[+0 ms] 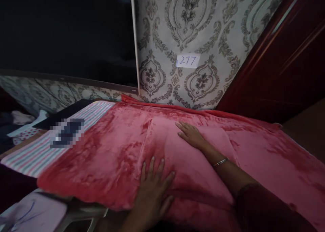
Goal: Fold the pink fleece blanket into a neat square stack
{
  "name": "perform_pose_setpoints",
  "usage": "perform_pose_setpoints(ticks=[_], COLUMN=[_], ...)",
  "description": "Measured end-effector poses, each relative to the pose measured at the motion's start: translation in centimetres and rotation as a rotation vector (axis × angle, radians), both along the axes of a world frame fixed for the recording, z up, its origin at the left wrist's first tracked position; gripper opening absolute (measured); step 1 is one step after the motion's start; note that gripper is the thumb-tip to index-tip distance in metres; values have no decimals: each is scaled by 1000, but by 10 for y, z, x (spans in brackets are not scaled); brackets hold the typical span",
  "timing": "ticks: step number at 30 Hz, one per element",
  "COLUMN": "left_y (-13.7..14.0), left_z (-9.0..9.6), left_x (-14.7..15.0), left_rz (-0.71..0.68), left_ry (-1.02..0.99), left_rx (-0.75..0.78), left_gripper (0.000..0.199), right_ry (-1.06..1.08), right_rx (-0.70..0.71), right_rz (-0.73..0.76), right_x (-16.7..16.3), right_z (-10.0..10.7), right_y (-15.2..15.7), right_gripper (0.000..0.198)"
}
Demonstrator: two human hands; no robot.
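A pinkish-red plush cloth, folded into a rough rectangle [195, 171], lies on a larger red plush blanket [109, 150]. My left hand [153, 188] rests with spread fingers on the near left part of the folded cloth. Farther back, my right hand [191, 134] lies flat near the cloth's far edge, its fingers stretched to the left. A thin bracelet [220, 162] circles my right wrist. Neither hand grips anything. Beneath the folded piece, the blanket's nap shows darker and lighter patches.
On the left, a striped cloth [33, 157] bears a dark pixelated object [67, 133]. Behind stands a large dark screen [68, 35]. A paper marked 277 [188, 60] is on the patterned wall. Dark red glossy panelling [286, 62] rises at right. A chair [83, 215] shows below left.
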State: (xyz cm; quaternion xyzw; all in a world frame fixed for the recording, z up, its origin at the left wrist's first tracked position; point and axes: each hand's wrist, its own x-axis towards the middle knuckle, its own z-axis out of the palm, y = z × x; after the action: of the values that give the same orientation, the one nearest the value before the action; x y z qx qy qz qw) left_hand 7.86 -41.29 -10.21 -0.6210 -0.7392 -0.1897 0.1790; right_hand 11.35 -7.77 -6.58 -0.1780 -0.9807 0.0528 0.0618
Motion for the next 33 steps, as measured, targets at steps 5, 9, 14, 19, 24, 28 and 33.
perform_pose_setpoints(ticks=[5,9,14,19,24,28,33], left_y=[-3,-10,-14,-14,-11,-8,-10], left_z=[2,5,1,-4,-19,-27,-17], left_x=[-1,-4,-8,-8,-8,-10,-12], left_rz=[-9,23,37,34,27,26,17], left_ry=[18,4,27,38,-35,-61,-17], left_rx=[55,209,200,197,270,294,260], left_gripper=[65,51,47,45,46,47,46], right_ry=[-94,-80,-96,-127,-139,-84,-73], right_rx=[-12,-14,-10,-18,-110,-112,-112], right_rz=[10,448,722,441,210,208,215], right_x=[-7,-14,-41,-91,-118,-118,-116], right_z=[29,40,26,25,20,9,8], right_y=[-37,-100,-121,-72,-47,-45,-46], right_gripper=[61,54,54,62,61,60,61])
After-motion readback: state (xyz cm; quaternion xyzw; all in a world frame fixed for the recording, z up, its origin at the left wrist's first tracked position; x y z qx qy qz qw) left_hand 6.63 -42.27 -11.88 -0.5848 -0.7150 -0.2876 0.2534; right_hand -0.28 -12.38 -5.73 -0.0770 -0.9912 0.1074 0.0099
